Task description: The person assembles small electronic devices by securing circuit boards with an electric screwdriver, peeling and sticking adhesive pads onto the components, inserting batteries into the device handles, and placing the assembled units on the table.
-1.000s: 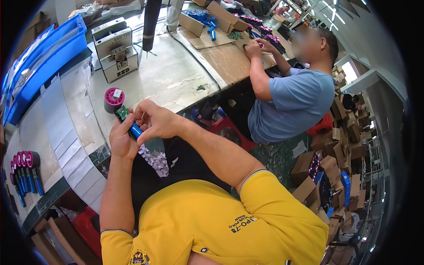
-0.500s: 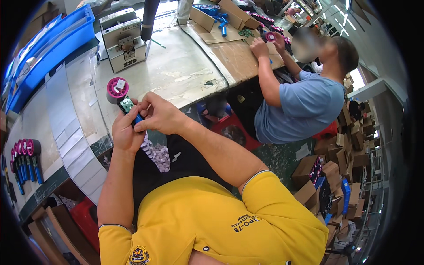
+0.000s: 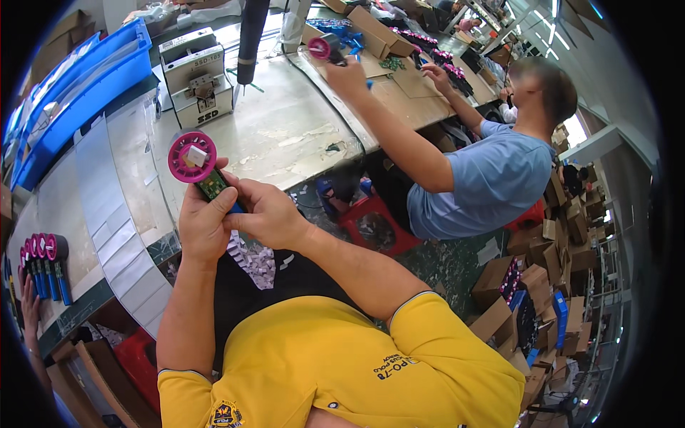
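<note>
Both my hands hold a small fan unit [image 3: 193, 157] above the near edge of the bench. It has a round magenta vented head with a white square piece at its centre, a green circuit board below that, and a blue cylinder mostly hidden by my fingers. My left hand [image 3: 205, 222] is closed round the lower part, its thumb along the board. From the other side my right hand [image 3: 265, 211] grips the blue end, fingers partly behind it. Below them, a heap of small white pieces [image 3: 255, 262] lies on my lap.
A boxy machine [image 3: 198, 80] and a hanging electric screwdriver [image 3: 250, 50] stand beyond my hands. Blue bins [image 3: 82, 96] are at left, near a row of similar units [image 3: 51, 265] and another person's hand [image 3: 30, 303]. At right, a co-worker [image 3: 478, 175] holds a similar unit [image 3: 325, 48].
The fan unit's head has tilted up toward me, and my right hand has closed in against my left. The co-worker's arm has stretched left with a unit. Another hand has appeared at lower left.
</note>
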{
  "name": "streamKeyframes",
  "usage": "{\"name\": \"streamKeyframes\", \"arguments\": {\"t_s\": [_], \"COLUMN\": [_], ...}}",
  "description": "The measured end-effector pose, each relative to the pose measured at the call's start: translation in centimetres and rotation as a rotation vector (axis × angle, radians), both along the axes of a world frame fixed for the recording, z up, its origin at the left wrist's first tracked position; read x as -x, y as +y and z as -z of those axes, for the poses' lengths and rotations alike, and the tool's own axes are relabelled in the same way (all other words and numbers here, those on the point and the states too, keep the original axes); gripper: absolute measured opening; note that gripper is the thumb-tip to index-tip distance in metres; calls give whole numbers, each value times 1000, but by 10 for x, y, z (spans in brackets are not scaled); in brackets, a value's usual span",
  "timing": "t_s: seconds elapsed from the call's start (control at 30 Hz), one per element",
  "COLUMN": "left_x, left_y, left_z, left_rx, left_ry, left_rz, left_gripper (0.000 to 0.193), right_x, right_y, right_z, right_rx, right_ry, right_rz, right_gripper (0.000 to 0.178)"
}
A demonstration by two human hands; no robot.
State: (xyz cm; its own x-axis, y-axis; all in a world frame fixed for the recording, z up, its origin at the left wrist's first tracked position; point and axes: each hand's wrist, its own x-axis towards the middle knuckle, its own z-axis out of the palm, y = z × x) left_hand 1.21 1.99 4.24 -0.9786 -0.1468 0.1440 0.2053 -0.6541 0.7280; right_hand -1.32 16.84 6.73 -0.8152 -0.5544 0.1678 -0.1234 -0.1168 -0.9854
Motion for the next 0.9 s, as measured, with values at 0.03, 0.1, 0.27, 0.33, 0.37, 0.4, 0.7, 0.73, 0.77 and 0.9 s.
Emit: {"name": "streamKeyframes", "arguments": {"t_s": [0.03,0.1,0.27,0.33,0.37,0.4,0.7,0.73,0.77,0.9], "left_x": [0,-3,-12,-13,-15,-14,-67,-78,-88,-124], "left_y": [2,1,-10,-8,-5,-1,-108,-130,-150,-226], "left_z": [2,4,6,-16,-19,-21,-47,-51,-50,-20], "left_rx": [1,42,156,375,414,458,686,779,907,1293], "left_ry": [-1,-63,-150,-168,-149,-124,-281,-352,-398,-662], "left_rz": [-5,-17,-51,-79,-188,-280,-600,-680,-794,-943], "left_gripper": [54,54,49,47,45,44,46,47,49,48], "right_x": [-1,-3,-5,-14,-15,-15,-34,-34,-32,-32], "right_y": [0,-3,-12,-9,-10,-14,-64,-62,-58,-44], "right_z": [1,7,19,16,21,28,7,10,15,28], "right_rx": [-42,-72,-188,-139,-89,-40,-136,-132,-128,-127], "right_ry": [-15,-35,96,8,-8,-26,109,84,59,-8], "right_rz": [2,-20,65,123,127,147,-119,-117,-115,-117], "right_gripper": [61,65,62,48,42,37,35,35,36,35]}}
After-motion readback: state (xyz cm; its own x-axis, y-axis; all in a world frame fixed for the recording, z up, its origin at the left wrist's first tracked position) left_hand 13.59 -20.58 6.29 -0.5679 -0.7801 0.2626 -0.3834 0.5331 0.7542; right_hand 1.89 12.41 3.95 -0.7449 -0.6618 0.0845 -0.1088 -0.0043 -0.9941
